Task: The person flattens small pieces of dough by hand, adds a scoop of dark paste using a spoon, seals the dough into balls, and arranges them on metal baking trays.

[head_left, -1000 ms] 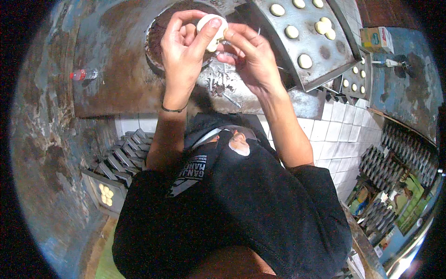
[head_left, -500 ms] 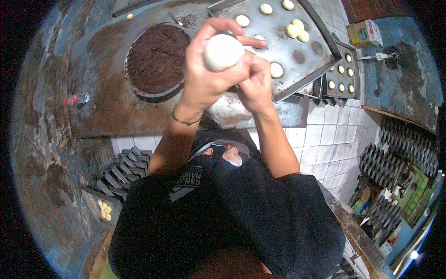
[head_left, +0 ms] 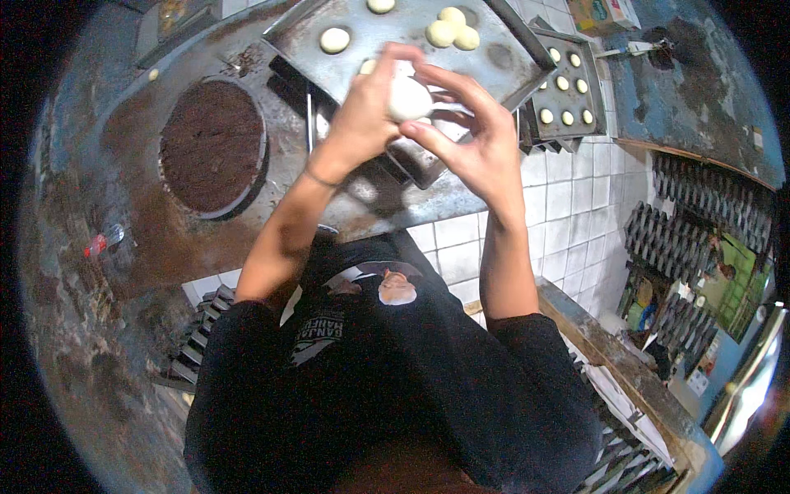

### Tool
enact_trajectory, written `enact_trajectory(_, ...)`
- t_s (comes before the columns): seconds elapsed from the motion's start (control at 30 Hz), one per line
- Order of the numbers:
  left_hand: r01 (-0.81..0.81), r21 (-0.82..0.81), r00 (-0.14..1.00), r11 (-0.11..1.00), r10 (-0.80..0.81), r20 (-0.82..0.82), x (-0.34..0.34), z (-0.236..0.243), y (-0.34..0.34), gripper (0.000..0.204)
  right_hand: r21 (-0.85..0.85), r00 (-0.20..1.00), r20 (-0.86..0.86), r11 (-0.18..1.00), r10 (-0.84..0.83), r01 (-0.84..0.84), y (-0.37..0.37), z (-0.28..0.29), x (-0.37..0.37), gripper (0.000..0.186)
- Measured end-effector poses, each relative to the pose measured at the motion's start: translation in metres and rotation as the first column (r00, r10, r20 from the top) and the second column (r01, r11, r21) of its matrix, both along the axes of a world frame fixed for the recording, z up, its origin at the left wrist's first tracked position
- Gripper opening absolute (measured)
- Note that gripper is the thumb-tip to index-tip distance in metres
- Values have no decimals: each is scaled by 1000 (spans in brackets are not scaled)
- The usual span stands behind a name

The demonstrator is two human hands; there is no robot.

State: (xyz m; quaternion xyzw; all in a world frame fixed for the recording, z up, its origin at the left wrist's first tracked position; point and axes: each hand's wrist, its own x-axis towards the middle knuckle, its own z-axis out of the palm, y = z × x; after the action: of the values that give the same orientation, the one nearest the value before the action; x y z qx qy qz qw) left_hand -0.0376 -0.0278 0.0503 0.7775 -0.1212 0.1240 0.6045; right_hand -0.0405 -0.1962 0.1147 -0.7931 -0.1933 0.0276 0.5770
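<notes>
A smooth white dough ball (head_left: 409, 100) is held up between my two hands, over the near edge of a metal baking tray (head_left: 485, 78). My left hand (head_left: 359, 119) curls round its left side, fingers slightly blurred. From the right, my right hand (head_left: 485, 136) pinches it, thumb at the lower edge and fingers at the top. On the tray lie several pale dough balls, one (head_left: 334, 40) apart and a cluster (head_left: 453, 30) of three touching. Part of the tray's near side is hidden by my hands.
Left of my hands stands a round pan (head_left: 257, 156) of dark brown crumbly filling. A clear bottle with a red end (head_left: 104, 240) lies farther left. At right, another tray (head_left: 599, 123) carries rows of dough balls. A metal-edged worktable (head_left: 288, 202) spans the front; a box (head_left: 605, 15) stands far right.
My right hand has opened out from beside my left and now grips the dough ball's right side. The view has shifted, so the pan and tray appear farther left.
</notes>
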Motion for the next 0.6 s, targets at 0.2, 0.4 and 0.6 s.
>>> enact_trajectory(0.2, 128, 116, 985, 985, -112, -133, 63, -52, -48, 70, -47, 964, -240, 993, -117, 109, -58, -63, 66, 44)
enact_trajectory(0.4, -54, 264, 987, 963, 91, -129, 65, -79, -14, 84, -722, 996, 37, 687, -78, 81, -100, -171, 118, 53)
enact_trajectory(0.6, -212, 343, 960, 915, 261, -101, 37, -115, 4, 66, -871, 948, 295, 441, 122, 215, -66, -216, 100, 93)
